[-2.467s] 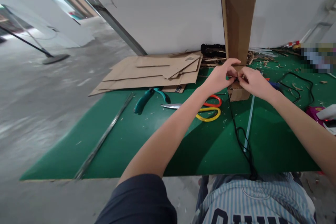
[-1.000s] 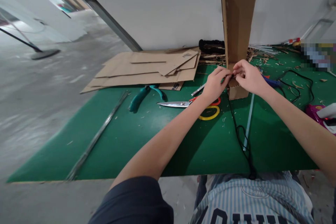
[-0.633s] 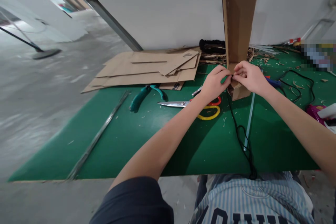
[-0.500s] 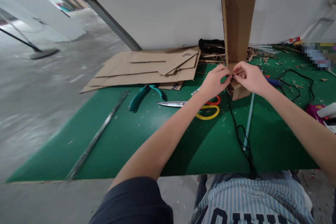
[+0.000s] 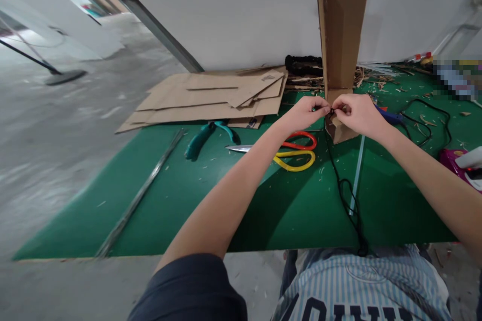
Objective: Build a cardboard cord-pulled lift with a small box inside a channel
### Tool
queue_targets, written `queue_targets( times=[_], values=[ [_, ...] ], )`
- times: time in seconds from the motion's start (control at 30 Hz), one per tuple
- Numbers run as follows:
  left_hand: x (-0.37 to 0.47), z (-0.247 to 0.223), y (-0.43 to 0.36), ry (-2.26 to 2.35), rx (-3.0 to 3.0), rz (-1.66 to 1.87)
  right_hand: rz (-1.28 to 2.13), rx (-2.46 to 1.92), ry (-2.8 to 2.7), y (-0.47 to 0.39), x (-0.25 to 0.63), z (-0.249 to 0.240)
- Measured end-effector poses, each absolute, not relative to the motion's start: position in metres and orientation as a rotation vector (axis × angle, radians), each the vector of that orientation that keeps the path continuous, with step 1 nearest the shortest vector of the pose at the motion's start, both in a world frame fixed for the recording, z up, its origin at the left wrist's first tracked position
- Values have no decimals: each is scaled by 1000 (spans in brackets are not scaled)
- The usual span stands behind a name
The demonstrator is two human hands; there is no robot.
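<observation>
A tall, narrow cardboard stand [image 5: 342,30] rises against the wall, its folded foot resting on the green table. In front of its lower part, my left hand [image 5: 309,110] and my right hand [image 5: 354,110] meet fingertip to fingertip. Both pinch a thin black cord [image 5: 341,183], which seems looped or knotted between them. From the fingers the cord hangs down across the table and over its front edge. Scissors [image 5: 295,155] with red and yellow handles lie under my left forearm, which hides part of the blades. A translucent glue stick [image 5: 357,173] lies right of the cord.
Stacked cardboard sheets [image 5: 211,95] and teal-handled pliers [image 5: 207,138] lie to the left. A bundle of thin wires [image 5: 141,190] reaches the front edge. Twigs, a black fuzzy roll [image 5: 303,65], a blue tool [image 5: 391,117] with a cable and a magenta device [image 5: 452,160] surround the stand.
Both hands have dropped slightly, and their fingertips have drawn closer together on the cord. My left forearm has shifted a little left, baring more of the red scissor handle.
</observation>
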State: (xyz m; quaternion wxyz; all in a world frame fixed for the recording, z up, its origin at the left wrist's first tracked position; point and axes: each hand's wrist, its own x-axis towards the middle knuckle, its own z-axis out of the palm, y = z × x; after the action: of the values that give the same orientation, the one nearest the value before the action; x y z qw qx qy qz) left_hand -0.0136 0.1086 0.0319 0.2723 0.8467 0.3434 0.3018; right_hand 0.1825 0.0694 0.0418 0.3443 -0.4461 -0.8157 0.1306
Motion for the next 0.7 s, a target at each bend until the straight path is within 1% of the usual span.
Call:
queue_targets(
  times=[0.23, 0.4, 0.57, 0.7],
  values=[
    [-16, 30, 111, 906, 2237, 797, 292, -1172, -2129, 72, 183, 39],
    [-11, 23, 110, 945, 2293, 993, 281, -1180, -2138, 72, 183, 39],
    [-8, 20, 106, 921, 2369, 1201, 339, -1197, -2071, 71, 181, 40],
    [-9, 19, 107, 864, 2377, 1274, 361, -1193, -2045, 70, 180, 39]
  ],
)
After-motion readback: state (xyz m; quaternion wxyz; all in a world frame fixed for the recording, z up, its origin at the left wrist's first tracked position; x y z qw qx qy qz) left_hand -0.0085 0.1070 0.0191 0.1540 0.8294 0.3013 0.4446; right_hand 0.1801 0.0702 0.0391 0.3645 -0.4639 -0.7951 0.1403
